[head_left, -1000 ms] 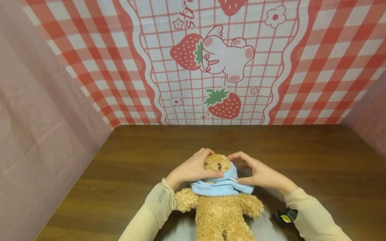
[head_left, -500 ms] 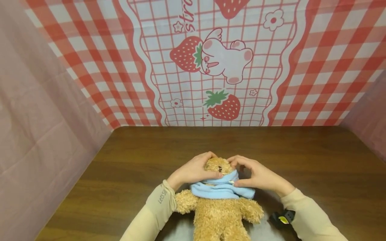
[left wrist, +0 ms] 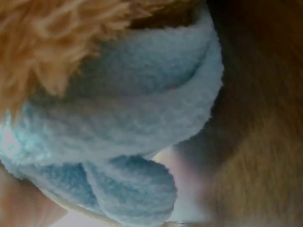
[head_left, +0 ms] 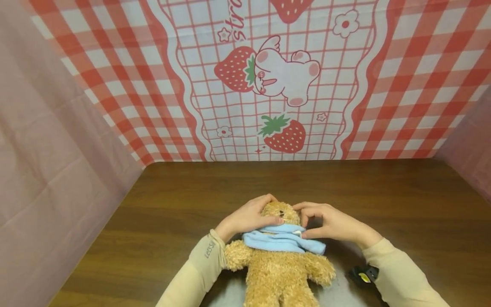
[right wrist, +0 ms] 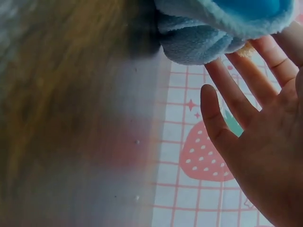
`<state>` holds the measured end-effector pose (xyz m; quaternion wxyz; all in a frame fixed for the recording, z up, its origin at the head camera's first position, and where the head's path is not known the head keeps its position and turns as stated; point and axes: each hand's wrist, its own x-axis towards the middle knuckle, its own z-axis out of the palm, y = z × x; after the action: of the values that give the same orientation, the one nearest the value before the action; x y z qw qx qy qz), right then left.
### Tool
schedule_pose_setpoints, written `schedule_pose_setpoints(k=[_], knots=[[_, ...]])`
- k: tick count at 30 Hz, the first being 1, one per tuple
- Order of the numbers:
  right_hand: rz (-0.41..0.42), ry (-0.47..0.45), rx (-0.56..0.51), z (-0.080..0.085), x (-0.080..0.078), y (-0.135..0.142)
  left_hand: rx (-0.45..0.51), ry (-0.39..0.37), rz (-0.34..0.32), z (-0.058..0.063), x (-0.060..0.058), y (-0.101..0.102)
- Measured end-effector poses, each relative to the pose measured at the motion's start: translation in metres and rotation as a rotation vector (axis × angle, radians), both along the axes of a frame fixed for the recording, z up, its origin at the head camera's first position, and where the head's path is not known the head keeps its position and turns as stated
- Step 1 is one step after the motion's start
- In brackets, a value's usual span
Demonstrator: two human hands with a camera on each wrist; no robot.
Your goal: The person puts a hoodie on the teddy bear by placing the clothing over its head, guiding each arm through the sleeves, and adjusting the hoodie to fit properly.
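A tan teddy bear [head_left: 280, 273] lies on its back with a light blue fleece garment [head_left: 274, 242] bunched around its neck and below its face. My left hand [head_left: 251, 216] grips the left side of the bear's head, thumb lying at the muzzle just above the cloth. On the other side my right hand [head_left: 330, 221] pinches the garment's edge beside a small white bit [head_left: 297, 233], its upper fingers at the bear's head. The left wrist view shows folded blue fleece [left wrist: 137, 118] under the fur. In the right wrist view, the right hand [right wrist: 265, 109] reaches behind the fleece [right wrist: 199, 42].
The bear lies on a brown wooden table [head_left: 184, 192], over a pale grey area [head_left: 341, 296]. A small black object with a yellow-green mark [head_left: 362, 277] is beside the right sleeve. Behind stands a red-and-white strawberry-print cloth [head_left: 284, 98]; a pink curtain [head_left: 57, 149] hangs left.
The blue garment has come down off the bear's right-side cheek to its neck. My right hand has moved slightly down and right with it; the left hand stays on the head.
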<state>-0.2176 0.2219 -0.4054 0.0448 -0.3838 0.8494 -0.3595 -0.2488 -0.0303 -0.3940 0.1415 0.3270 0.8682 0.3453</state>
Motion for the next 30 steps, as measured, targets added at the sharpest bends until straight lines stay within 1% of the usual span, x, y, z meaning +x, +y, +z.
schedule_pose_setpoints(k=[5,10,11,13,15,17,18,23,26,30], knots=[[-0.006,0.002,0.053,-0.001,0.001,-0.004,-0.015,-0.005,0.013,0.000,-0.002,0.000],[-0.024,-0.029,0.082,-0.004,0.001,-0.008,-0.047,-0.014,0.029,-0.001,-0.005,-0.004],[-0.014,-0.053,0.068,-0.004,0.001,-0.008,-0.053,-0.019,0.039,-0.001,-0.005,-0.005],[0.018,-0.131,0.027,-0.005,0.002,-0.009,-0.071,-0.030,0.060,-0.002,-0.006,-0.008],[0.045,-0.176,0.000,-0.006,0.004,-0.011,-0.087,-0.046,0.082,-0.002,-0.006,-0.010],[0.051,-0.204,-0.036,-0.007,0.005,-0.013,-0.100,-0.057,0.090,0.000,-0.006,-0.011],[0.040,-0.192,-0.039,-0.007,0.005,-0.014,-0.105,-0.060,0.089,0.001,-0.005,-0.011],[-0.071,-0.024,-0.012,-0.006,0.007,-0.017,-0.082,-0.053,0.053,0.006,0.000,-0.010],[-0.107,0.089,-0.026,-0.007,0.008,-0.018,-0.037,-0.061,0.019,0.006,0.001,-0.010],[-0.116,0.281,-0.075,-0.006,0.007,-0.018,0.067,-0.076,0.010,0.004,0.002,-0.010]])
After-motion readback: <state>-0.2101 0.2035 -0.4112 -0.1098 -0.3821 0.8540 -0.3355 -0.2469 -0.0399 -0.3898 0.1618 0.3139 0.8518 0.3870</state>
